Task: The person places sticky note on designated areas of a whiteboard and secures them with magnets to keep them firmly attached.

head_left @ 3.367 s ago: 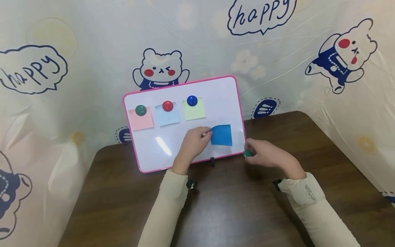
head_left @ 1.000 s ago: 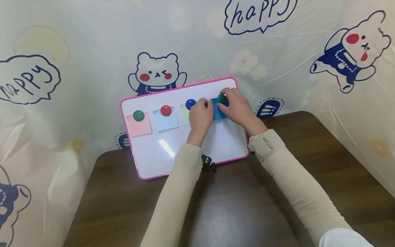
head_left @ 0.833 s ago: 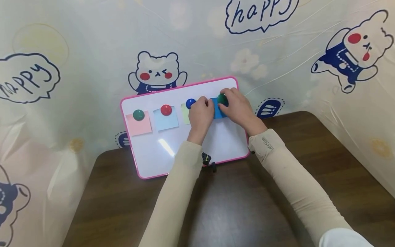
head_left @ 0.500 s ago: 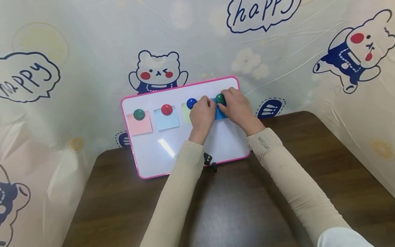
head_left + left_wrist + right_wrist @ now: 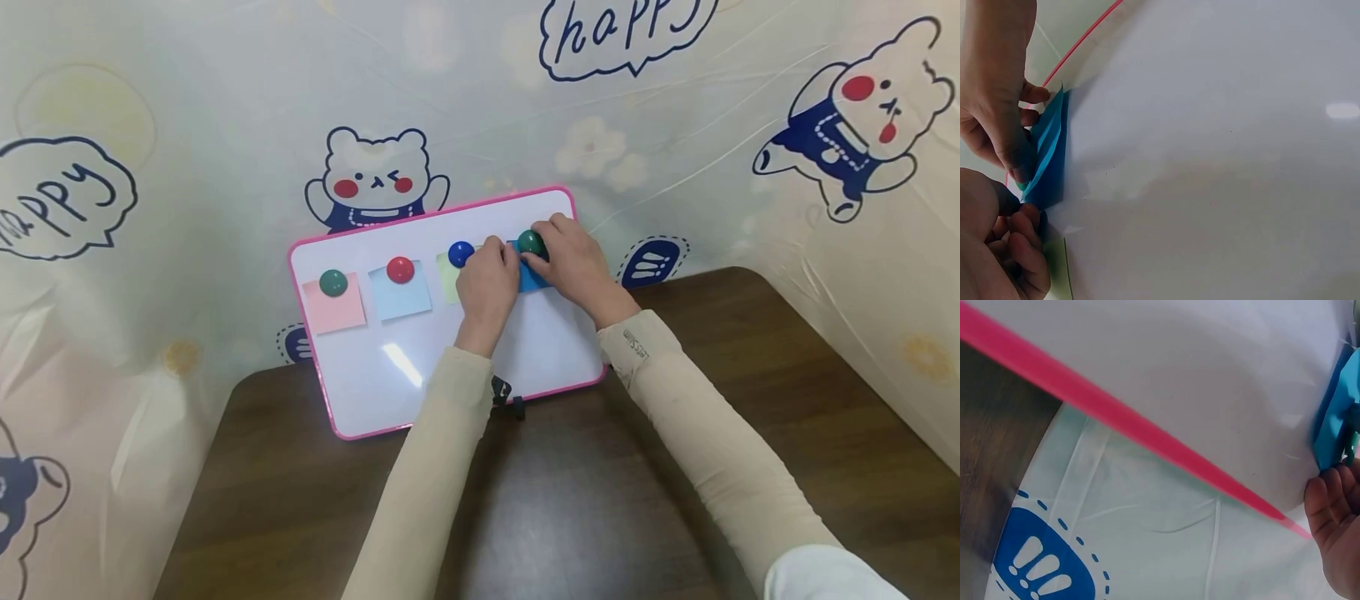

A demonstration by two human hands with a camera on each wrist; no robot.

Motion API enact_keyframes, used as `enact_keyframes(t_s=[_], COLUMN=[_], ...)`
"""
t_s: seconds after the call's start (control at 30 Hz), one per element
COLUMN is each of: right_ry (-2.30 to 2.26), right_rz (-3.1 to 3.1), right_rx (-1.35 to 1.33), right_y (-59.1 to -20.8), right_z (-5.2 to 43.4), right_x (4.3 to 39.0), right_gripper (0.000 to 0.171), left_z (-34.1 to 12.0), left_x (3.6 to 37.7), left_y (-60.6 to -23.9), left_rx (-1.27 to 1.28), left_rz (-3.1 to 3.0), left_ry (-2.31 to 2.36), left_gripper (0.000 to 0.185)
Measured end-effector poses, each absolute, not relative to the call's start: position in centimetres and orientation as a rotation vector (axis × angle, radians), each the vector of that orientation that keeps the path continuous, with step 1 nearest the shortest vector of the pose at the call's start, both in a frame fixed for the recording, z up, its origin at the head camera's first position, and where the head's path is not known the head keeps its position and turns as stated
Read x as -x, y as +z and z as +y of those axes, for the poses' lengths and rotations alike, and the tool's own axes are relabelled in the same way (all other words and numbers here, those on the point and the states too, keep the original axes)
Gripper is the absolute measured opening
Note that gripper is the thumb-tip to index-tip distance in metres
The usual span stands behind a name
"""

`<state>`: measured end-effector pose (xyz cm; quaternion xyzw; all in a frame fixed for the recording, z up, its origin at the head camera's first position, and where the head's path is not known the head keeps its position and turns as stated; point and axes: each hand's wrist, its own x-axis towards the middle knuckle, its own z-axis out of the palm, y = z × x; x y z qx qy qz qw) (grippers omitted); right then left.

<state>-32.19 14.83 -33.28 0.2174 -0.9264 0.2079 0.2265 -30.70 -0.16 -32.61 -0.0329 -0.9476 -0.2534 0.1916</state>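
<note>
At the upper right of a whiteboard [image 5: 555, 333] is a blue sticky note [image 5: 534, 280]. My left hand [image 5: 486, 287] pinches the note's upper left corner. My right hand [image 5: 577, 262] holds a round green magnet [image 5: 528, 242] between thumb and fingers, at the note's upper part. Seen from the left wrist, the blue note [image 5: 1054, 150] bows away from the board. Whether the magnet touches the board cannot be told. Just left of my left hand, a blue magnet [image 5: 461, 254] sits on a light green note [image 5: 447, 282], which that hand partly covers.
Further left on the board are a light blue note [image 5: 401, 300] with a red magnet [image 5: 401, 269] and a pink note [image 5: 335, 312] with another green magnet [image 5: 333, 283]. The pink-framed board stands tilted on a dark wooden table [image 5: 570, 492], before a printed backdrop [image 5: 495, 100].
From the board's lower right, the blue note has moved up beside the light green one. My right hand has brought the green magnet up to it. Over the last second both hands barely move.
</note>
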Motion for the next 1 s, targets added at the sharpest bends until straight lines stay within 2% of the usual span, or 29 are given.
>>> enact_keyframes(t_s=[0.33,0.7,1.0], right_ry=[0.53,0.55,0.762], right_rz=[-2.583,-2.657,-2.653], right_rx=[-0.698,-0.642,-0.501], right_y=[-33.3,-33.4,-35.1], right_z=[13.9,13.7,15.1], right_x=[32.7,32.5,30.8], right_gripper=[0.05,0.054,0.054], left_z=[-1.8,-2.2,-2.9], left_x=[30.2,30.4,29.1], left_y=[-32.9,-33.1,-34.5], left_rx=[0.089,0.084,0.229], left_rz=[-2.674,-2.714,-2.703], left_ry=[-0.654,-0.583,-0.778], left_gripper=[0.033,0.035,0.032])
